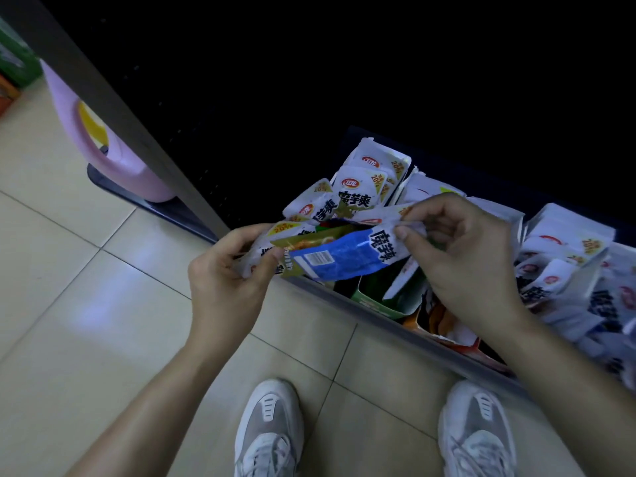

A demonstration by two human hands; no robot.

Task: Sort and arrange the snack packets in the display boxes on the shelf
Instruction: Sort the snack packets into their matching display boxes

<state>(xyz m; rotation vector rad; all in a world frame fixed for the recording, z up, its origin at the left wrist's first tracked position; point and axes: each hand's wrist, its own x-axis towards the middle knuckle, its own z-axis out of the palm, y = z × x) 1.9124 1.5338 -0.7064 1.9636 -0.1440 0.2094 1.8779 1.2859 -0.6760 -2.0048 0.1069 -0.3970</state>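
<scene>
Both hands are pinching a flat blue-and-white foil snack packet (339,258) with a gold strip and barcode, black characters at its right end. Left hand (229,270) is gripping its left end with other white packets; right hand (461,246) is nipping the top right edge. Long axis is running left-right, right end tilting up. It is hovering just above the green cardboard display box (382,297) on the low shelf, white packets (358,187) piling behind that box.

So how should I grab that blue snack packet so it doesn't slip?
Pinch the blue packet by its flat short ends, coming in from each side, probably best. It lies stretched sideways above the display box, and that is how the left hand and right hand hold it, fingers on the sealed edge.
</scene>
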